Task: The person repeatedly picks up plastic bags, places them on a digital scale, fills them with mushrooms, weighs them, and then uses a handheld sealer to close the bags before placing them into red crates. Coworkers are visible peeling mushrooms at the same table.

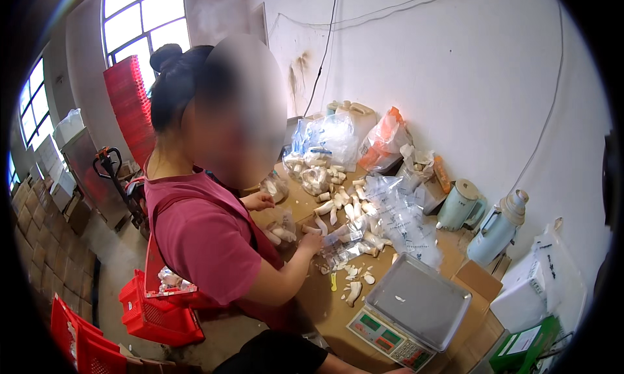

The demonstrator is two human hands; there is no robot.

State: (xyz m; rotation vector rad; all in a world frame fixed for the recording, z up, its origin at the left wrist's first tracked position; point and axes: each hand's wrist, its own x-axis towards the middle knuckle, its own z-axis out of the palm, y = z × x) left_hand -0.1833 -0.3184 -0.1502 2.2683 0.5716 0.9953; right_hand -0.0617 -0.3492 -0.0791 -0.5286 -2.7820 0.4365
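A forearm below a black sleeve (278,352), apparently my left, runs along the bottom edge. Only a sliver of my left hand (402,371) shows, near the keypad of the digital scale (414,301); its fingers are cut off. My right hand is out of view. Before me, small pale scraps lie on the scale's metal pan. Left of it are a trimmed mushroom (354,293), several pale trimmings (352,271) and a small yellow-green tool (333,282). Beyond lie many king oyster mushrooms (351,210), some under clear printed plastic bags (402,218).
A co-worker in a pink shirt (209,232) stands at the left, one hand (311,242) by the mushrooms. Bagged mushrooms (314,179), a pitcher (458,205) and a thermos flask (499,227) stand along the wall. Red crates (161,320) sit on the floor; a green box (524,344) is at right.
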